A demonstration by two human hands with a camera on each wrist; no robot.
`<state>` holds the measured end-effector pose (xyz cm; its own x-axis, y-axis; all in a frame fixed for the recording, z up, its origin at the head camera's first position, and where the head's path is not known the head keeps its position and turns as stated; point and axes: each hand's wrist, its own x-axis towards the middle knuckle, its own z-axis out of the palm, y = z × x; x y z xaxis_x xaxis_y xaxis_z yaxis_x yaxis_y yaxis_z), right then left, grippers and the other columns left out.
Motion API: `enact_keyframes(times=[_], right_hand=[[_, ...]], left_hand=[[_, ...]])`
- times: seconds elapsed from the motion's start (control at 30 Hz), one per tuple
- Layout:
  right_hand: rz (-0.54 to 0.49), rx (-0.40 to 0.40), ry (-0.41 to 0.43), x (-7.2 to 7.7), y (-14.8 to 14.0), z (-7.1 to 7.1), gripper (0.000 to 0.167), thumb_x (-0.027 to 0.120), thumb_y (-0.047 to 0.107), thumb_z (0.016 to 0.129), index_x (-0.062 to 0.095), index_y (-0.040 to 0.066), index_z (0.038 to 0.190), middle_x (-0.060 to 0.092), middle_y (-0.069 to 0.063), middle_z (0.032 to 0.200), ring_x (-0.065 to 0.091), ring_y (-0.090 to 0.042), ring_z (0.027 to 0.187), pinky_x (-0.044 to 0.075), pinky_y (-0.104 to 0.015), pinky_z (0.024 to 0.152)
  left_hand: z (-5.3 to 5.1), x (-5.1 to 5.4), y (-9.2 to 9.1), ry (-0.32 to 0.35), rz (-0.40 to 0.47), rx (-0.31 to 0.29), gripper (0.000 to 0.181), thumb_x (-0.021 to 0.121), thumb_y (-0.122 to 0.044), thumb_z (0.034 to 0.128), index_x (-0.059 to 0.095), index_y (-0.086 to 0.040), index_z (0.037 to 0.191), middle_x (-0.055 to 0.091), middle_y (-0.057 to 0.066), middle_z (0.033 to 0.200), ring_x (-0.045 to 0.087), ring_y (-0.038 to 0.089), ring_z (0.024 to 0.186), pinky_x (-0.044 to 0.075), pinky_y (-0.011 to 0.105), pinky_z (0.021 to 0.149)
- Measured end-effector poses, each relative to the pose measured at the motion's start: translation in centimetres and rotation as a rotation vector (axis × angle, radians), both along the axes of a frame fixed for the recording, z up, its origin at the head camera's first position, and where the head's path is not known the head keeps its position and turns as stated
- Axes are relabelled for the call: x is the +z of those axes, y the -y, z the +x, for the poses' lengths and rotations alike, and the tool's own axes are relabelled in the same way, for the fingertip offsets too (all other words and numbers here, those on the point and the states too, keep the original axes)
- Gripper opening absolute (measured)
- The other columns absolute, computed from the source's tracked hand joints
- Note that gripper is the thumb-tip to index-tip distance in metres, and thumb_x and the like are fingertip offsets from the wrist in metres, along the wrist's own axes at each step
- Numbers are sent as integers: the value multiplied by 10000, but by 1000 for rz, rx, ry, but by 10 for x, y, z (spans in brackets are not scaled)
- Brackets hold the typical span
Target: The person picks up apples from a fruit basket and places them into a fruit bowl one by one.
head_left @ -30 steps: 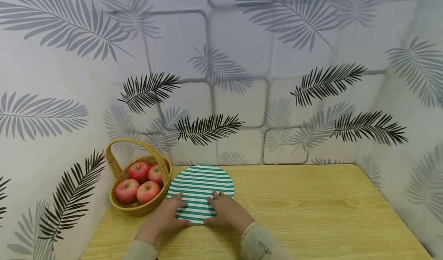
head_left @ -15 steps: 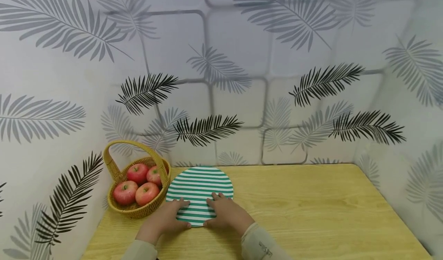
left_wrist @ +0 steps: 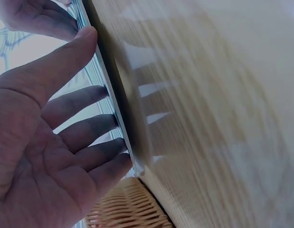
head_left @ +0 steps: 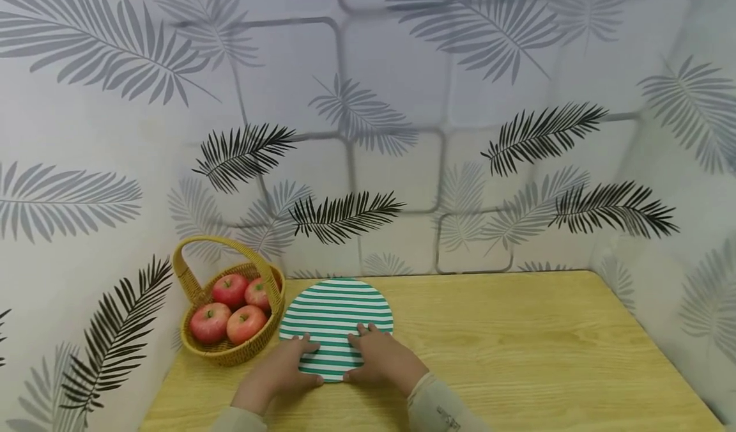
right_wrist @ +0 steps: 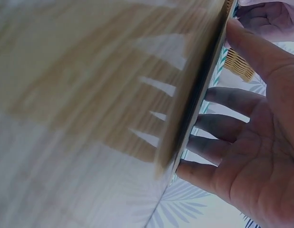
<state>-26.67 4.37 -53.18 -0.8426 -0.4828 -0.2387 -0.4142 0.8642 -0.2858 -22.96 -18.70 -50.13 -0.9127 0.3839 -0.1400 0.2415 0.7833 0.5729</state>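
Observation:
A round mat with green and white stripes lies flat on the wooden table. My left hand has its fingers spread on the mat's left part, its thumb at the near edge. Across from it, my right hand touches the right part the same way, thumb also at the near rim. In the left wrist view my left hand has extended fingers with tips against the mat; the right wrist view shows my right hand likewise. Neither hand's fingers curl round the mat.
A yellow wicker basket with a tall handle and several red apples stands just left of the mat. The wooden table extends to the right. Behind it rises a wall with a leaf pattern.
The mat has shifted slightly towards me and right relative to the basket. Both hands have moved with it, and my left fingers now rest nearer its close edge.

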Motion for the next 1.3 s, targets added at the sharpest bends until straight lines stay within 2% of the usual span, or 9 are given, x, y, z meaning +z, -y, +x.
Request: enact_keyframes(times=[0.13,0.23,0.47,0.63,0.83,1.03,1.3], right_hand=[[6,-3,5,1,-3,4,842,708,632,831,468,182,1501,365,-136,1602,317,-381,1493,369,-570,1146],[16,2,-4,3,-6,8,843,706,631,833,470,173,1500,369,-145,1599,327,-395,1484,380,-576,1135],[-41,3,18,6,-21,19,836,722,592,839,471,139,1496,355,-172,1599,307,-436,1481,362,-636,1116],[-40,-1,12,4,-30,22,844,727,610,826,485,146,1487,373,-175,1589,325,-437,1473,373,-623,1115],[-31,-3,11,2,-40,24,848,735,616,811,504,140,1474,393,-185,1575,346,-450,1457,387,-616,1107],[-62,0,2,6,-51,31,839,752,579,814,511,108,1465,398,-205,1566,348,-472,1448,392,-642,1084],[-77,-3,5,8,-68,40,844,767,571,799,526,94,1451,414,-225,1548,361,-492,1431,400,-636,1080]], left_hand=[[4,1,-6,-4,17,-3,652,844,-266,805,602,19,1339,437,314,1493,358,543,1402,308,664,1125],[4,-4,-10,-4,12,0,653,842,-275,807,600,11,1342,449,300,1492,375,529,1400,320,657,1122],[4,-12,-22,5,-14,-5,663,858,-291,786,616,6,1327,478,294,1472,419,506,1381,340,649,1114],[5,-11,-33,3,-32,-28,653,864,-279,778,627,27,1304,516,300,1432,473,480,1347,374,621,1105],[10,-10,-43,13,-53,-34,653,856,-282,789,619,23,1315,488,314,1452,416,506,1385,352,637,1116],[13,-9,-54,17,-59,-33,665,862,-287,786,616,21,1321,478,324,1455,433,488,1378,378,610,1108],[25,-1,-73,23,-58,-55,633,843,-275,805,613,31,1308,489,319,1449,402,528,1384,359,641,1108]])
